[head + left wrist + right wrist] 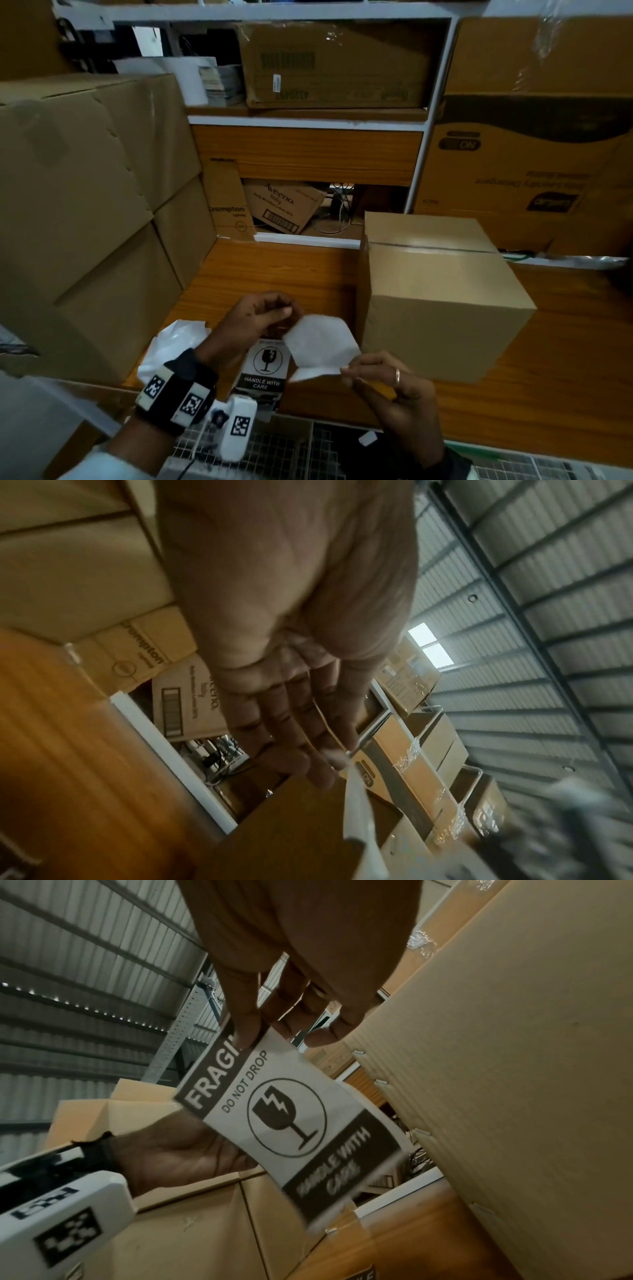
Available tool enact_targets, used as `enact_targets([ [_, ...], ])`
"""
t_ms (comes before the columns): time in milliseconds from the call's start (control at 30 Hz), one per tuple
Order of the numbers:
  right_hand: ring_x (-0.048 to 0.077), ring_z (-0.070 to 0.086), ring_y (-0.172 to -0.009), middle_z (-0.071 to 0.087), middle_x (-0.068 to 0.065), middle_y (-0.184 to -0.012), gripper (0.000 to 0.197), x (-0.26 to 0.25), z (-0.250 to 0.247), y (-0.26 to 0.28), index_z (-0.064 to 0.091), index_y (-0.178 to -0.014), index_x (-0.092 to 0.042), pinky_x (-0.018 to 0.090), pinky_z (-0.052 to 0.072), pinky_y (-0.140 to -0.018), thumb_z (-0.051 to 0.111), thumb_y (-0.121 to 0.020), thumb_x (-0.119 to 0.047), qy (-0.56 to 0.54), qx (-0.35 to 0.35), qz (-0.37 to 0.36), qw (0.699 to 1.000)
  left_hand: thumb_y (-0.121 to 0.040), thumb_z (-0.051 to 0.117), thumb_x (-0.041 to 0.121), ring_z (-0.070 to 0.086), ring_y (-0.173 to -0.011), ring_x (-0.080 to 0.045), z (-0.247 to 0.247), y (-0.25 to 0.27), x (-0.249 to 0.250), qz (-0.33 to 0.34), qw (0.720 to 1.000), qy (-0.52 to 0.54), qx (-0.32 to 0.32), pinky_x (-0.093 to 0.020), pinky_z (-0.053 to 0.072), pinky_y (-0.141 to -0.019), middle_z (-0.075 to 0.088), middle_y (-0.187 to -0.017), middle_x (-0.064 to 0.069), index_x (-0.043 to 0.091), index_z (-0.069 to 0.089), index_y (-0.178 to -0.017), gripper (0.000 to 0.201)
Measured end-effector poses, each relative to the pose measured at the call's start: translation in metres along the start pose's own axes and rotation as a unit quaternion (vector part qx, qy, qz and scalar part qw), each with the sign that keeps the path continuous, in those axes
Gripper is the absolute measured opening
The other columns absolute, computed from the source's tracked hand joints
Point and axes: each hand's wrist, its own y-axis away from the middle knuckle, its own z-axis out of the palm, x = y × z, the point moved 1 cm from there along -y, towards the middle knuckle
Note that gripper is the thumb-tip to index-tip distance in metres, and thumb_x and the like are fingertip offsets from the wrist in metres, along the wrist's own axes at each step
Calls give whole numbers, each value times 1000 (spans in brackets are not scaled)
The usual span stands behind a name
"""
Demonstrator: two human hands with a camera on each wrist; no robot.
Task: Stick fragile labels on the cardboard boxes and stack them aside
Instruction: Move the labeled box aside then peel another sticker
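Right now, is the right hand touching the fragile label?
Touching. The right wrist view shows the right hand pinching the fragile label at its top edge, thumb over the word FRAGILE.

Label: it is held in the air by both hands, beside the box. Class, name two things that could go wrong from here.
1. The label already curves between the left hand and right hand; it could fold and stick to itself.
2. Each grip is only a corner pinch, so it may land crooked or creased on the box.

Orange-brown wooden desk (565,359) backed by white-framed wooden shelving (308,120); corrugated grey metal roof (548,615) overhead, bright skylight panel (430,647) far.
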Motion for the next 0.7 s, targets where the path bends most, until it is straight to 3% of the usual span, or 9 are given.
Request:
enact_targets([
  [67,21,73,-93,76,-1,-101,13,-3,3,-2,82,-97,-14,31,59,-75,78,-87,-9,-23,11,14,1000,-99,57,14,69,-110,-26,7,7,-2,-10,998,65,-11,-35,57,-86,74,-117,-12,-1,69,-114,25],
  [133,23,73,-94,76,2,-100,11,-6,7,-3,82,-95,-13,32,59,-77,78,-87,-19,-47,26,22,998,-91,66,10,69,-114,-25,16,15,-6,-3,996,84,-26,-35,58,-86,71,-124,-11,1,66,-122,32],
  [267,26,71,-100,74,5,-103,18,-3,11,0,82,-100,-13,36,59,-82,78,-85,-4,-60,17,43,997,-78,79,-4,67,-117,-31,26,24,-26,-27,993,114,-18,-44,58,-91,70,-128,-11,9,64,-127,52],
  [367,28,70,-104,73,6,-108,32,-1,13,2,82,-103,-13,36,59,-84,75,-81,9,-68,18,59,996,-78,80,-3,68,-116,-30,31,29,-37,-45,992,115,7,-42,59,-92,72,-122,-11,14,64,-128,55],
  [467,28,67,-111,68,9,-118,37,-1,14,3,80,-110,-12,36,58,-89,77,-80,8,-73,9,85,994,-77,83,5,71,-106,-26,33,32,-48,-62,990,123,19,-40,60,-85,72,-122,-12,34,54,-141,76],
  [533,25,67,-109,67,6,-121,50,-1,13,3,74,-125,-19,36,58,-90,79,-80,3,-59,-6,120,991,-76,87,16,69,-90,-27,32,31,-54,-59,996,65,23,-47,60,-77,71,-114,-19,42,48,-145,85],
  [567,24,68,-103,68,4,-119,62,0,14,3,67,-135,-22,34,59,-88,81,-79,1,-55,-9,146,988,-76,88,18,69,-90,-28,31,30,-58,-49,997,50,23,-54,60,-83,73,-112,-16,40,47,-147,86],
  [633,18,70,-91,70,-2,-117,78,1,14,3,56,-145,-26,25,58,-82,84,-76,-3,-72,3,202,977,-76,88,19,72,-101,-32,30,32,-55,-26,998,28,46,-57,57,-92,75,-117,0,36,53,-143,78],
  [700,13,69,-96,66,-6,-124,56,3,14,1,73,-124,-22,22,57,-83,86,-72,-5,-102,18,235,967,-77,87,21,73,-94,-32,27,32,-50,-5,996,8,87,-50,61,-81,74,-113,1,36,63,-128,59],
])
